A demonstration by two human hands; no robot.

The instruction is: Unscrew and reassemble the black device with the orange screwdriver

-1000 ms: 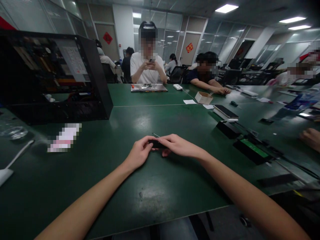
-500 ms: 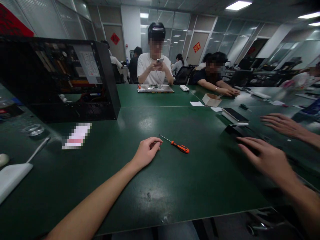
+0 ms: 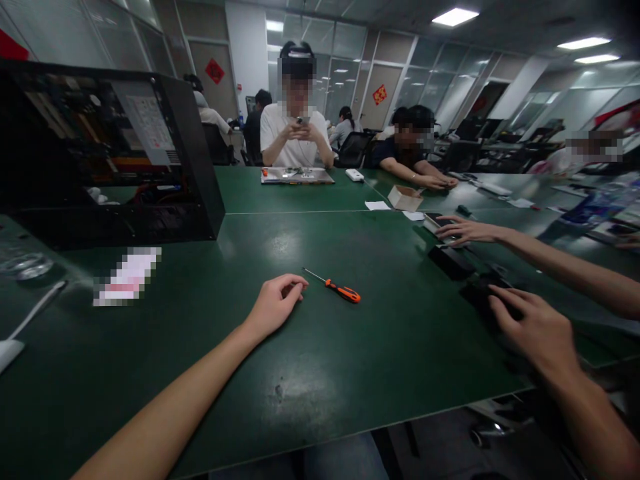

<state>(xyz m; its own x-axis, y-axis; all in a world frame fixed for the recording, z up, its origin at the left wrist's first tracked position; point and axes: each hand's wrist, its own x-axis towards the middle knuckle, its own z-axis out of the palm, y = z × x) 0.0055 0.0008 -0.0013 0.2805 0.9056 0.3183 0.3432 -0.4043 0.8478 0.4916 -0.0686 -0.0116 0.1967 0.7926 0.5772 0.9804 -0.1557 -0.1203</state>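
Note:
My left hand [image 3: 275,303] rests on the green table [image 3: 320,373] with its fingers curled in and thumb against them, holding nothing. Just right of its fingertips lies a small screwdriver [image 3: 343,291] with an orange handle, its thin shaft pointing toward the hand. My right hand [image 3: 530,327] is stretched out to the right, palm down and fingers spread, over a flat black device [image 3: 477,292] near the table's right edge. What lies under the palm is hidden.
Another person's hand [image 3: 465,231] reaches in from the right onto a flat phone-like slab. A black box [image 3: 450,261] sits between it and my right hand. An open black computer case [image 3: 110,153] stands at left. People sit across the table; a small cardboard box [image 3: 405,197] lies there.
My hands, joined on a small black piece a second ago, have parted. The right hand swung right onto the black device; the screwdriver now lies uncovered. The other person's hand reached further in.

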